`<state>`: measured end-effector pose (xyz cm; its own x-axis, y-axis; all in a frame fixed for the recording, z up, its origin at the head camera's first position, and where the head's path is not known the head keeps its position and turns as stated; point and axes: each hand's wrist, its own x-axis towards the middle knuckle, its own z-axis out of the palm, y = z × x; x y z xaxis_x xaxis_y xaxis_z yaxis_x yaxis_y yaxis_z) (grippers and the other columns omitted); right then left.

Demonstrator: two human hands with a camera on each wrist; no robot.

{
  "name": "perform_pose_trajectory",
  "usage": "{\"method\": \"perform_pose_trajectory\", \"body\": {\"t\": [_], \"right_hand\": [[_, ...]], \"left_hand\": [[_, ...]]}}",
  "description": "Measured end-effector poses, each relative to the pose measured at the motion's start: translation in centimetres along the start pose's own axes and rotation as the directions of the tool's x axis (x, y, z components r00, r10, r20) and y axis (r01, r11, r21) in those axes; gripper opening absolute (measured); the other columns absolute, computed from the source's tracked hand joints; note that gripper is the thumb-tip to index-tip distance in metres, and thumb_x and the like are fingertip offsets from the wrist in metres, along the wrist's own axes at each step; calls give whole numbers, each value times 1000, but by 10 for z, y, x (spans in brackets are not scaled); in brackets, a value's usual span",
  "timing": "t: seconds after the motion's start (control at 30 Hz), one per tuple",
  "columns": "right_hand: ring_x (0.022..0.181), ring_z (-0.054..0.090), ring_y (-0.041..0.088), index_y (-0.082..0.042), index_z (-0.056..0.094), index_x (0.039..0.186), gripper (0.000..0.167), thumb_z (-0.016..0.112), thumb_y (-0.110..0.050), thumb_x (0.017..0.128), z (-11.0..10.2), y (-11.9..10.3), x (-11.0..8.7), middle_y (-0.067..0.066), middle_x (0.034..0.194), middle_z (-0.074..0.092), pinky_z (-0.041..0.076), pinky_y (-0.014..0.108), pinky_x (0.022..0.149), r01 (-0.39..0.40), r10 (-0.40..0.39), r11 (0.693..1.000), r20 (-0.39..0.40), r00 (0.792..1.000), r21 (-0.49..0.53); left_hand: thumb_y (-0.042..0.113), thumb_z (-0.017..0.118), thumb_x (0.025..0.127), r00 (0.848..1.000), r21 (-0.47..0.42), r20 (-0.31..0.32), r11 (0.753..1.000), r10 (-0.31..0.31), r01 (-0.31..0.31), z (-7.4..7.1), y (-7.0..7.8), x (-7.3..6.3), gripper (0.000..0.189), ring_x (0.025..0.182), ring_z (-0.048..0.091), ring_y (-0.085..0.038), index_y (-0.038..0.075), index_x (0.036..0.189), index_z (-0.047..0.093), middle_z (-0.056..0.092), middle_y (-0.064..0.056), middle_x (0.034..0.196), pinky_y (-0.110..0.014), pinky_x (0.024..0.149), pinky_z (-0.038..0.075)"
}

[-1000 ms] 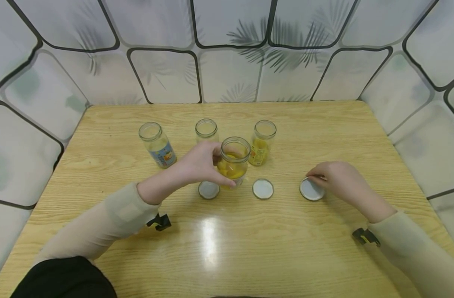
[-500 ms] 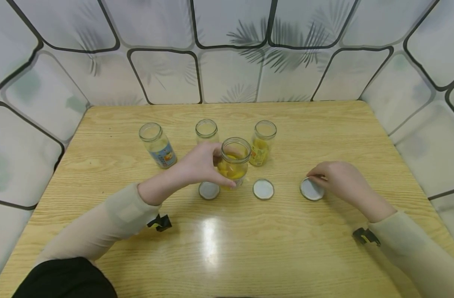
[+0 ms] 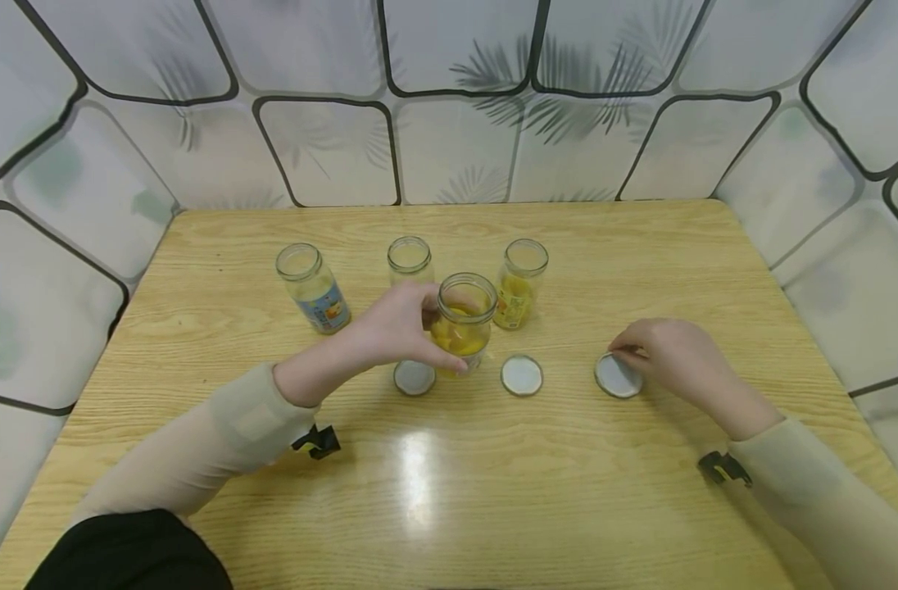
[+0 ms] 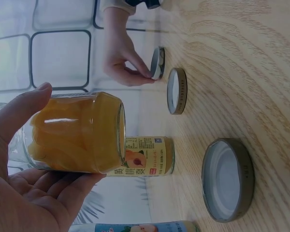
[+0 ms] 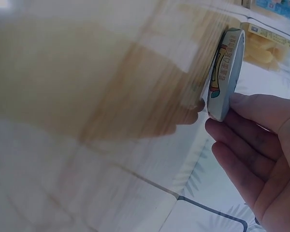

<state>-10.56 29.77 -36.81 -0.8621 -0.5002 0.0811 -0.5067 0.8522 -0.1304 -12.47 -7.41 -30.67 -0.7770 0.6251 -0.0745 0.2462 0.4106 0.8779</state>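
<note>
My left hand (image 3: 408, 324) grips an uncapped glass jar (image 3: 465, 332) holding yellow fruit pieces in liquid. In the left wrist view the jar's base is clear of the tabletop. At the right, my right hand (image 3: 666, 356) pinches the rim of a jar lid (image 3: 617, 377) between thumb and fingers, its white inside facing up. The right wrist view shows the printed side of this lid (image 5: 225, 72), close to the table surface. Two more lids lie inside-up: one lid (image 3: 522, 375) at the middle and another lid (image 3: 414, 378) below the left hand.
Behind stand three uncapped jars: a blue-labelled jar (image 3: 315, 291) at left, a middle jar (image 3: 410, 260) partly hidden by my left hand, and a yellow-labelled jar (image 3: 519, 287) with yellow fruit. The wooden table (image 3: 537, 492) meets patterned panels (image 3: 456, 147) at the back and sides.
</note>
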Motion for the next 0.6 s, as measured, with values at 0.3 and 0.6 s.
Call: {"method": "perform_pose_trajectory", "body": {"t": [0.3, 0.6], "right_hand": [[80, 68, 19, -17, 75, 87, 8, 75, -16, 80, 2, 2, -1, -2, 88, 72, 54, 40, 69, 5, -5, 1000, 3, 1000, -14], [78, 68, 19, -17, 75, 86, 7, 76, -16, 78, 5, 5, 0, -2, 86, 72, 54, 40, 67, 22, -23, 999, -3, 1000, -30]], "left_hand": [[16, 90, 61, 1000, 0, 6, 1000, 1, -1, 0, -1, 0, 67, 84, 67, -14, 11, 121, 62, 69, -1, 103, -28, 76, 55], [17, 90, 60, 1000, 26, 0, 1000, -9, 9, -1, 0, 0, 66, 84, 67, -13, 11, 120, 63, 70, -1, 99, -28, 75, 54]]}}
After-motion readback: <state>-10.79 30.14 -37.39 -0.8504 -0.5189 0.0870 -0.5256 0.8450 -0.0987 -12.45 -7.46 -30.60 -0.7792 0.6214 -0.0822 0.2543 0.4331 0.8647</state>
